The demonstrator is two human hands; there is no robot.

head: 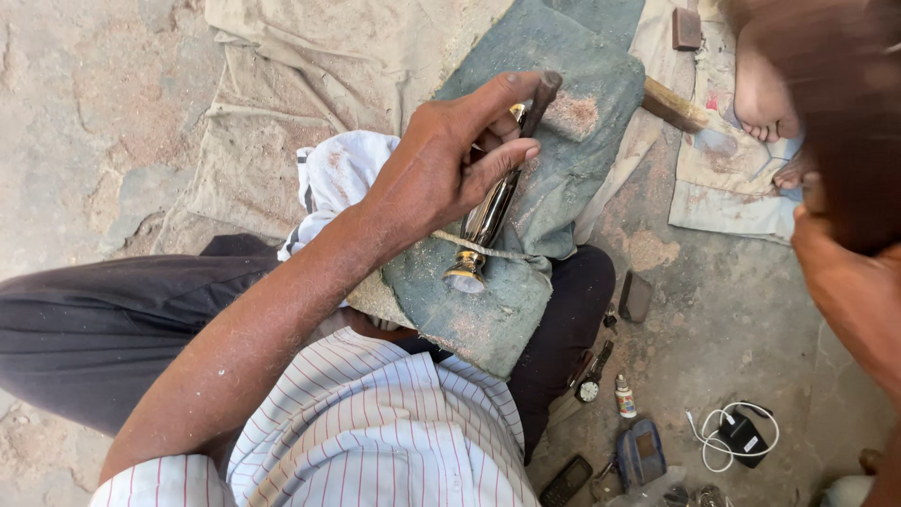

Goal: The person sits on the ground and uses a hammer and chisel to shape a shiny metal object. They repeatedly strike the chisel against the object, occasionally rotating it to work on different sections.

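green cloth pad [563, 141] draped over lap, cushioning the work | left hand [441, 169] clasps shiny metal rod [483, 225], pinning it slantwise on the pad to steady it | right hand [849, 291] blurred at frame edge, grip cannot be told | white rag [338, 174] beside wrist

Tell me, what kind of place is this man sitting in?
Probably an outdoor craft spot on bare ground. The left hand holds a shiny metal piece on a dusty green cloth over the lap, and a hammer and sacking lie on the dirt floor.
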